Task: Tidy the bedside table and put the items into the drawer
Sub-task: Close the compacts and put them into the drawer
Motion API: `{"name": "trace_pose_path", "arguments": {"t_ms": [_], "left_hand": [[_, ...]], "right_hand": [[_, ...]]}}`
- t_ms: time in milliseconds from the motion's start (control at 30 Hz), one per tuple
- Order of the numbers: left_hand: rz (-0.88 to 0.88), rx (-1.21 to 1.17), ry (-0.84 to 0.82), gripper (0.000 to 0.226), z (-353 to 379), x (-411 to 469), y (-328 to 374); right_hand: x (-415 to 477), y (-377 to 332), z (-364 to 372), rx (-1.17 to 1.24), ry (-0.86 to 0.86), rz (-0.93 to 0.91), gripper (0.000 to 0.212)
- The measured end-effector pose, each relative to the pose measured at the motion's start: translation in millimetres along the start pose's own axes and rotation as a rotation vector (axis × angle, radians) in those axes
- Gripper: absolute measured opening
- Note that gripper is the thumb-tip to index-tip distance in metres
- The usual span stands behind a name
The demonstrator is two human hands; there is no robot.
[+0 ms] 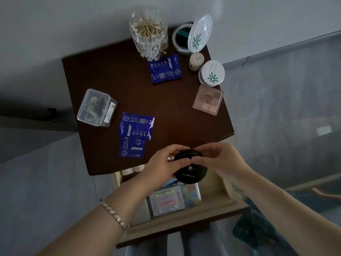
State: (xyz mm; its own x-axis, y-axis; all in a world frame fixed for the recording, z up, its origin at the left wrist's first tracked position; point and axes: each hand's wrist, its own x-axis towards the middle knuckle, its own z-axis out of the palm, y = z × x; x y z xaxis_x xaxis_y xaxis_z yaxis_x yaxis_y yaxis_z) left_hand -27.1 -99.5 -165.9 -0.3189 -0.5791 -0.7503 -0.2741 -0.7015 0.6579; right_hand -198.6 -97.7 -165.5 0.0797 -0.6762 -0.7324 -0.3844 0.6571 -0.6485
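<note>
A round black compact (191, 172) with white lettering is held above the open drawer (228, 193), at the front edge of the dark brown bedside table (114, 74). My left hand (162, 169) grips it from the left, thumb on the lid. My right hand (217, 159) pinches its upper rim from the right. On the tabletop lie three blue sachets (136, 127) (132, 147) (165, 70), a clear plastic box (96, 108), a jar of cotton swabs (148, 34), a pink palette (208, 101), two white round cases (212, 73) (197, 36) and a small beige pot (196, 60).
The drawer holds a clear packet with coloured pieces (166, 200) and a pastel card (191, 194). The far white case stands with its lid up. A grey wall runs behind the table. A patterned rug (258, 224) lies at the lower right.
</note>
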Motion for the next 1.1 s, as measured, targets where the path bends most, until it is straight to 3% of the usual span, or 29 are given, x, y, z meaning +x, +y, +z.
{"name": "trace_pose_path", "arguments": {"t_ms": [133, 267, 367, 533, 633, 733, 867, 967, 1100], "left_hand": [[-0.127, 0.249, 0.169, 0.032, 6.1, 10.8, -26.7], [-0.221, 0.212, 0.260, 0.015, 3.7, 13.9, -45.7], [-0.216, 0.193, 0.279, 0.016, 3.0, 12.5, -54.7], [-0.213, 0.220, 0.276, 0.018, 0.5, 15.8, -57.9], [-0.181, 0.234, 0.272, 0.017, -0.3, 19.6, -47.9], [-0.120, 0.221, 0.294, 0.019, -5.2, 25.8, -31.6], [-0.020, 0.199, 0.381, 0.022, -21.7, 42.2, 10.6], [0.052, 0.252, 0.415, 0.024, -37.4, 54.2, 48.2], [0.127, 0.251, 0.460, 0.022, -54.0, 63.3, 81.0]], "right_hand": [[13.7, 53.8, 13.8, -0.142, 0.016, 0.095, 0.026], [21.7, 118.5, 31.9, -0.322, -0.055, 0.291, 0.037], [25.1, 147.9, 49.9, -0.390, -0.057, 0.377, 0.038], [30.3, 155.2, 68.3, -0.426, -0.066, 0.347, 0.035], [26.7, 131.6, 64.1, -0.438, -0.113, 0.284, 0.030], [24.3, 85.4, 47.4, -0.445, -0.089, 0.076, 0.024], [41.2, -18.0, -0.9, -0.369, 0.200, -0.251, 0.026], [74.0, -89.1, -42.9, -0.423, 0.475, -0.449, 0.038], [127.5, -146.9, -76.8, -0.506, 0.542, -0.361, 0.079]]}}
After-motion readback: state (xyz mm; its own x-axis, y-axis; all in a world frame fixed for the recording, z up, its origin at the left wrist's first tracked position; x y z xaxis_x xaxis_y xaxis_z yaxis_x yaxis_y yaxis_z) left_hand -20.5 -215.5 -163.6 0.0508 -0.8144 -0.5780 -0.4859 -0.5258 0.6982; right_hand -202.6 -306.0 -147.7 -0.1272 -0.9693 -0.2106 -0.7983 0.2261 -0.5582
